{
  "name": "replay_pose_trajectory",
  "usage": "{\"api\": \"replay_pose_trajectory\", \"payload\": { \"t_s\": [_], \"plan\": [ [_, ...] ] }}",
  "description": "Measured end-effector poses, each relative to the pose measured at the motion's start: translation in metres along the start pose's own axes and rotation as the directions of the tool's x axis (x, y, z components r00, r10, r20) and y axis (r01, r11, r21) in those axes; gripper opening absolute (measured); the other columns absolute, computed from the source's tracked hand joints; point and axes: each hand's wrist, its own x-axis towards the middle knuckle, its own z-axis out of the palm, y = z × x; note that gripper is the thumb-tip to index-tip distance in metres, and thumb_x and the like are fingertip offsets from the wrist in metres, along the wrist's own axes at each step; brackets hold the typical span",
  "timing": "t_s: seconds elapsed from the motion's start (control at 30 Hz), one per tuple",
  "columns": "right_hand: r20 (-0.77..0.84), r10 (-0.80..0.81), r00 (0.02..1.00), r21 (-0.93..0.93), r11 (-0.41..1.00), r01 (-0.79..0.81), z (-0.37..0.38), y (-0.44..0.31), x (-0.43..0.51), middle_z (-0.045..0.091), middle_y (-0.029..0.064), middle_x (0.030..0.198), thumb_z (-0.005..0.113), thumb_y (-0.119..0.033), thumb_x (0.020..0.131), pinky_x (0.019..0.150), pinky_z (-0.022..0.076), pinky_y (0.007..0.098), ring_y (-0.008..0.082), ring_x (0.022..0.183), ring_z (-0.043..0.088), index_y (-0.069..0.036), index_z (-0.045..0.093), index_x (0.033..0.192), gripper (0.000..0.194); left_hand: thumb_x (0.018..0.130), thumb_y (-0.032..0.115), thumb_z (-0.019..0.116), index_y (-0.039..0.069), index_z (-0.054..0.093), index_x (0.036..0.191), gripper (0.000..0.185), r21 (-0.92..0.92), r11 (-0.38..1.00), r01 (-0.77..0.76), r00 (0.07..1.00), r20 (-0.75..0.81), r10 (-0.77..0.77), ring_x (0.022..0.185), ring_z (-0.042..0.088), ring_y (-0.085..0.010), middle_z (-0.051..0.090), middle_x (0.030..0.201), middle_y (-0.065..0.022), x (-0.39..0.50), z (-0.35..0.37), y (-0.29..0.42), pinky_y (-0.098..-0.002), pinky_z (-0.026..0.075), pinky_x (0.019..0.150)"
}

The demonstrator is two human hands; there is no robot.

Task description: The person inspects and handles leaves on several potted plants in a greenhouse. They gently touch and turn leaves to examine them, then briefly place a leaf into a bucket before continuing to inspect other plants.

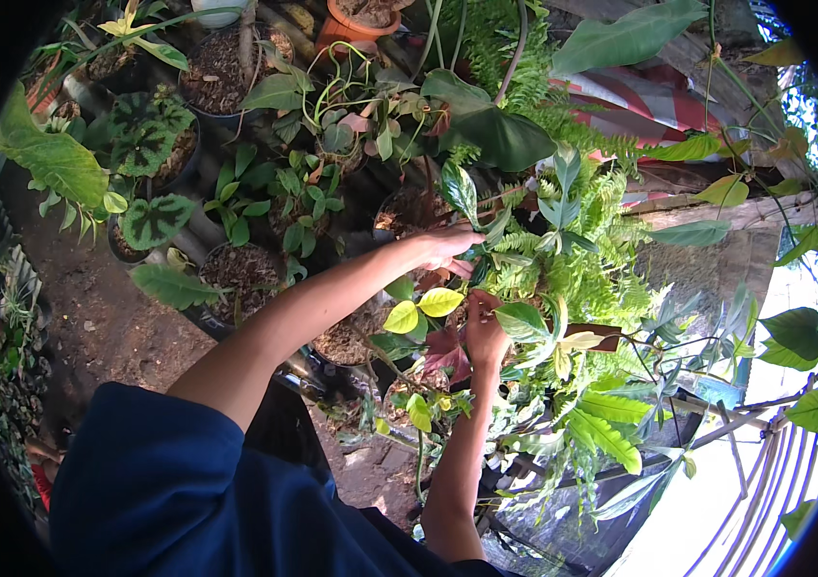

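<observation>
My left hand reaches across from the left, its fingers at the base of a variegated leaf and around the plant's stem. Just below it, my right hand is raised with curled fingertips among the foliage. Whether those fingertips grip anything is hidden. A green-and-cream variegated leaf stands beside the right hand. Two yellow-green leaves lie between my forearms, and a dark red lobed leaf is close to my right wrist.
Several potted plants crowd the left and top, including an orange pot and a soil-filled black pot. Fern fronds spread right of my hands. Wooden slats stand at lower right, bare ground at left. Another person's red sleeve shows at lower left.
</observation>
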Motion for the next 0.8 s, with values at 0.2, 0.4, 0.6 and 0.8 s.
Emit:
{"api": "replay_pose_trajectory", "payload": {
  "t_s": [0.2,0.4,0.6,0.8],
  "plan": [
    [-0.144,-0.018,0.989,0.060,0.998,0.027,-0.004,0.002,0.000,0.075,0.0120,0.090,0.072,-0.012,0.092,0.076,0.0549,0.0390,0.0279,0.081,0.071,-0.003,0.075,0.099,0.012,0.109,0.035,0.045,0.007,0.019,0.161,0.064,-0.009,1.000,-0.019,1.000,0.004,0.019,0.134,0.049,-0.0493,0.007,0.170,-0.0205,-0.004,0.002,0.001,-0.0500,0.054,0.106],
    [0.075,0.031,0.997,0.144,0.989,-0.042,-0.005,0.003,0.015,0.073,0.0078,0.083,0.074,-0.013,0.092,0.069,0.0537,0.0303,0.0148,0.073,0.067,-0.004,0.076,0.102,0.014,0.109,0.032,0.045,0.007,0.022,0.160,0.062,0.051,0.999,-0.019,0.999,-0.033,0.021,0.132,0.053,-0.0469,0.011,0.170,-0.0182,-0.004,0.003,0.000,-0.0473,0.057,0.101],
    [-0.159,0.077,0.984,0.013,0.997,-0.076,-0.011,-0.006,0.047,0.077,0.0109,0.084,0.074,-0.020,0.091,0.064,0.0550,0.0343,0.0205,0.072,0.073,-0.007,0.078,0.099,0.016,0.108,0.033,0.046,0.007,0.023,0.160,0.063,0.030,0.999,-0.040,0.999,-0.007,0.040,0.131,0.055,-0.0449,0.013,0.169,-0.0176,-0.009,0.003,0.000,-0.0476,0.056,0.102],
    [-0.138,-0.060,0.989,-0.276,0.961,0.020,-0.005,0.024,0.039,0.076,0.0107,0.084,0.074,-0.020,0.090,0.066,0.0559,0.0348,0.0223,0.072,0.073,-0.007,0.078,0.100,0.017,0.108,0.035,0.046,0.005,0.028,0.157,0.061,0.065,0.995,-0.073,0.997,0.000,0.073,0.125,0.059,-0.0404,0.018,0.168,-0.0187,-0.004,0.001,-0.005,-0.0457,0.058,0.100]
  ]
}}
